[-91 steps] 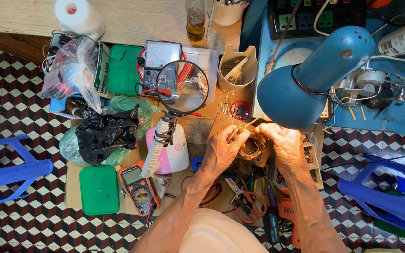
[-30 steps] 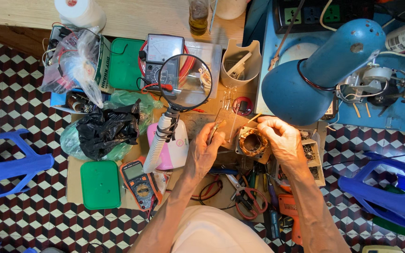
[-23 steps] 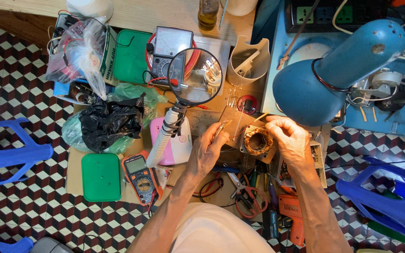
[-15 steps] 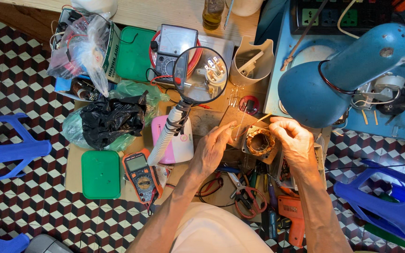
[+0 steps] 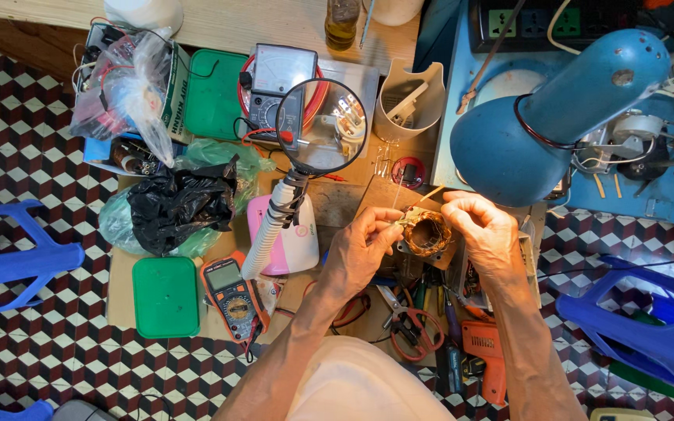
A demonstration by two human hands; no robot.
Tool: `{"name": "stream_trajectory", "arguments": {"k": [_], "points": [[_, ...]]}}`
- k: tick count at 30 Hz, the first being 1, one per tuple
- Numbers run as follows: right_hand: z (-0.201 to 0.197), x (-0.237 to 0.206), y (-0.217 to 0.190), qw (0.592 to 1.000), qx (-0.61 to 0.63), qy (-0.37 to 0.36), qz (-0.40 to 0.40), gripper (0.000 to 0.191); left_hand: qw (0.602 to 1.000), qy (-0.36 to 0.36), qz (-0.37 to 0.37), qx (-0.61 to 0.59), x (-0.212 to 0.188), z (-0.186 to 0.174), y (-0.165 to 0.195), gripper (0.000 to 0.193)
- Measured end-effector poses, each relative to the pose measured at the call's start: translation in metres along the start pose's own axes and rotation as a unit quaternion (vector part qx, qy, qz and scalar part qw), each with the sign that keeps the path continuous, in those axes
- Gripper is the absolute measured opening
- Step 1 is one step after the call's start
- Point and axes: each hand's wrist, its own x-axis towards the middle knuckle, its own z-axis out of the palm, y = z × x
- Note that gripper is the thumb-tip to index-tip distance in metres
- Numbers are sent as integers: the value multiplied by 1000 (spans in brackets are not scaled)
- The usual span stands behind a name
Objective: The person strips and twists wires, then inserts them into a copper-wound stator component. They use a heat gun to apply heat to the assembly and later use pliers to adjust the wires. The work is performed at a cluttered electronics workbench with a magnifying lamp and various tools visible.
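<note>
The left hand had come back up from the bench to the coil, fingertips pinching a thin wire at its left edge. The right hand gripped the coil from the other side. It sat between both hands, above the bench, under the blue lamp, right of the magnifier.

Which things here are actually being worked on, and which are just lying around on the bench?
In use:
copper coil, held between both hands
left hand, pinching a thin wire at the coil
right hand, gripping the coil's far side

Lying about:
magnifying glass
orange meter
black bag
blue lamp
scissors
green lid
</note>
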Motion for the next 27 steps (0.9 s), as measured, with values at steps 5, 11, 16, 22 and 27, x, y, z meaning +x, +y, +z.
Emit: {"name": "stream_trajectory", "arguments": {"k": [5, 11, 16, 22, 27], "points": [[-2, -5, -6, 1000, -21, -2, -10, 13, 999, -16, 27, 8, 0, 10, 1, 28], [-4, -7, -10, 1000, -20, -9, -19, 13, 998, -13, -50, 22, 2, 15, 0, 28], [-4, -7, -13, 999, -19, -19, -29, 12, 999, -22, -36, -10, 3, 15, 0, 27], [-2, -8, -18, 1000, -6, -20, -6, 12, 1000, -2, 5, 11, 8, 18, 7, 21], [-2, -10, -20, 1000, -1, -20, -4, 12, 999, 5, 16, 41, 13, 20, 14, 20]]}}
